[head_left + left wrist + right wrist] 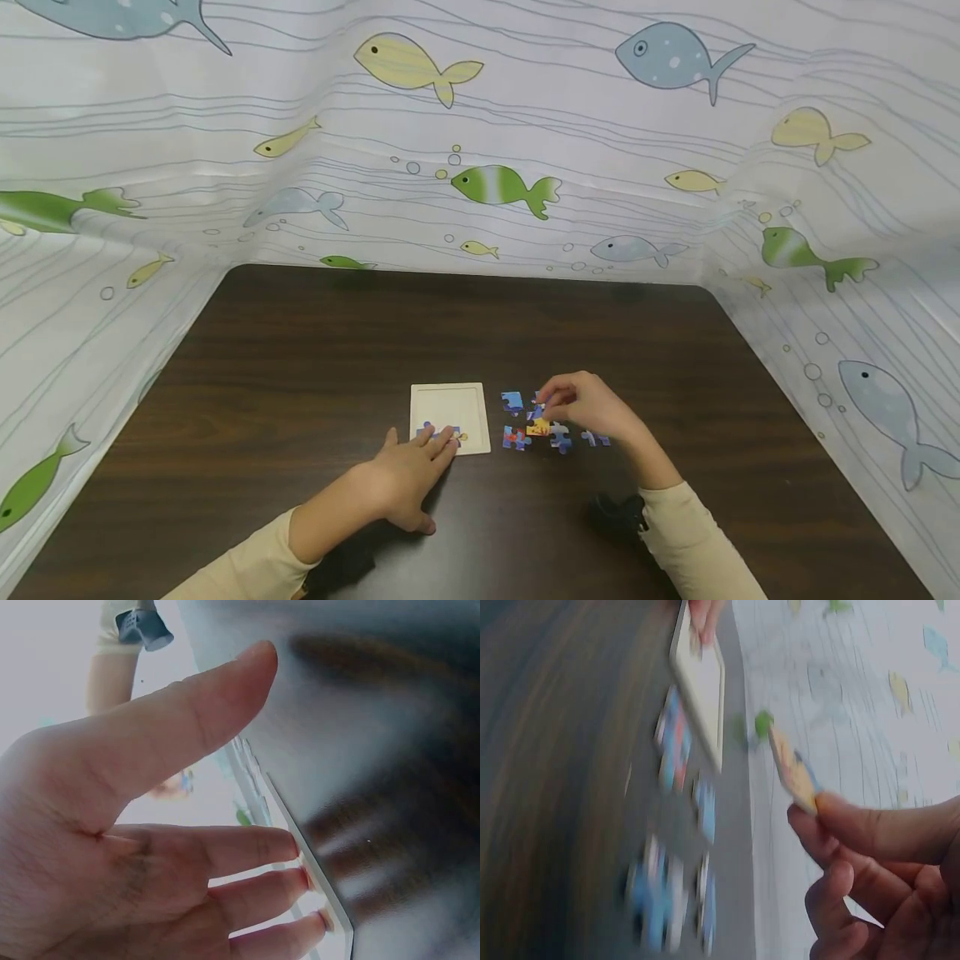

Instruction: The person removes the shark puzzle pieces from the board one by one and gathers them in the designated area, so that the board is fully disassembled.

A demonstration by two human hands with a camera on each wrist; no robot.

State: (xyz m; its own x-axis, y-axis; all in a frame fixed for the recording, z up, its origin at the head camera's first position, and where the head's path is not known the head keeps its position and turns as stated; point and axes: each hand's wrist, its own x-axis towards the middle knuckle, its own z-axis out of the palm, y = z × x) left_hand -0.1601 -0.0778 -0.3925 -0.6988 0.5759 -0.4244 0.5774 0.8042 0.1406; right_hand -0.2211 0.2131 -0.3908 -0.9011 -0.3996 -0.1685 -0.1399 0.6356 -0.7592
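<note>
A pale wooden puzzle tray [450, 402] lies on the table, with blue and yellow puzzle pieces [462, 437] along its near edge. My left hand [411, 475] rests its straight fingertips on those pieces and the tray's near side, partly covering them. In the left wrist view the thumb stands apart from the fingers. To the right of the tray, my right hand [588, 406] pinches a yellow-and-blue puzzle piece [793, 771] between thumb and index finger, above the table. Below and around it lie several loose jigsaw pieces [516, 437], mostly blue, one with red.
The dark wood-grain table [315, 358] extends around the tray. A white curtain [570, 125] printed with fish encloses the back and both sides. A dark device [618, 512] sits at the right wrist, close to the tabletop.
</note>
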